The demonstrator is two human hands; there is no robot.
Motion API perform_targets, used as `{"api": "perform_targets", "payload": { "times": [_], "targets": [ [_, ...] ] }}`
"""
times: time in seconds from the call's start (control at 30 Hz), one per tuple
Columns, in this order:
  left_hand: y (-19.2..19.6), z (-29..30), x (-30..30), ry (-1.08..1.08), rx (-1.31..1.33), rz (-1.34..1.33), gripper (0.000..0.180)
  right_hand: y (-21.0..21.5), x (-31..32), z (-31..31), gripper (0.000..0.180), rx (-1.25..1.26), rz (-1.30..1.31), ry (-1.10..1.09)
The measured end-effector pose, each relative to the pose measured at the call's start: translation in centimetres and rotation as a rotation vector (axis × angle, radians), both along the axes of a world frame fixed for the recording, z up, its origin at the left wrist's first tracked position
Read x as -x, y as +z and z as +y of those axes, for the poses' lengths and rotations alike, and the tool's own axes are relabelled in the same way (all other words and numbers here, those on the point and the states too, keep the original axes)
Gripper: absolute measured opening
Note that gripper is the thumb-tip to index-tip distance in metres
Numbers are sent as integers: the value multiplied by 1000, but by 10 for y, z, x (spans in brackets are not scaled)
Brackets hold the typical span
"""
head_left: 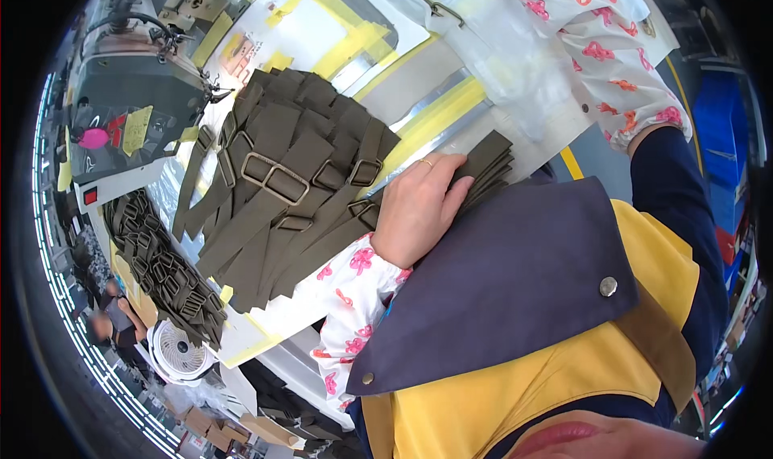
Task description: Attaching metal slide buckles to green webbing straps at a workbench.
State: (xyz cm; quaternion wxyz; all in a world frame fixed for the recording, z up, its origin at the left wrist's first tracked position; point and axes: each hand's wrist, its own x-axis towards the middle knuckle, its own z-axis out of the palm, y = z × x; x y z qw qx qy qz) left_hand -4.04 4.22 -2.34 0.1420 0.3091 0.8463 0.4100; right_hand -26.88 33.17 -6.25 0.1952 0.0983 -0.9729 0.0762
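My left hand (423,205) is wrapped over a stack of dark olive webbing straps (489,159), whose cut ends fan out past my thumb. My fingertips are partly hidden at the far side of the stack. Beside that hand lies a large heap of the same straps (302,129), many fitted with metal slide buckles (275,179). My right arm, in a white patterned sleeve cover (620,80), reaches to the top edge, and its hand is out of the picture.
A grey sewing machine (137,88) stands at the left of the worktable. More buckled straps (165,270) hang along the table's left edge, near a white fan (181,353). Yellow tape (439,121) and clear plastic sheeting (515,64) cover parts of the tabletop. Another person (121,314) is farther off.
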Motion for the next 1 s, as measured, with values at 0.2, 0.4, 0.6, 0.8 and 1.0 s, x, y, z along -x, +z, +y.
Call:
{"api": "perform_targets", "payload": {
  "times": [0.2, 0.4, 0.6, 0.8, 1.0],
  "targets": [
    [3, 7, 4, -69, -19, 3, 25, 40, -47, -18, 16, 61, 106, 273],
    [-4, 11, 4, -121, -2, -133, 23, 72, -108, -62, 18, 1173, -892, 471],
    [-7, 10, 9, -138, -84, -290, 18, 57, -134, -72, 8, 1153, -883, 582],
    [-11, 9, 10, -126, -112, -299, 18, 52, -142, -79, 21, 1234, -928, 602],
    [-8, 9, 6, -85, 47, -212, 20, 50, -183, -90, 15, 1244, -1158, 703]
  ]
}}
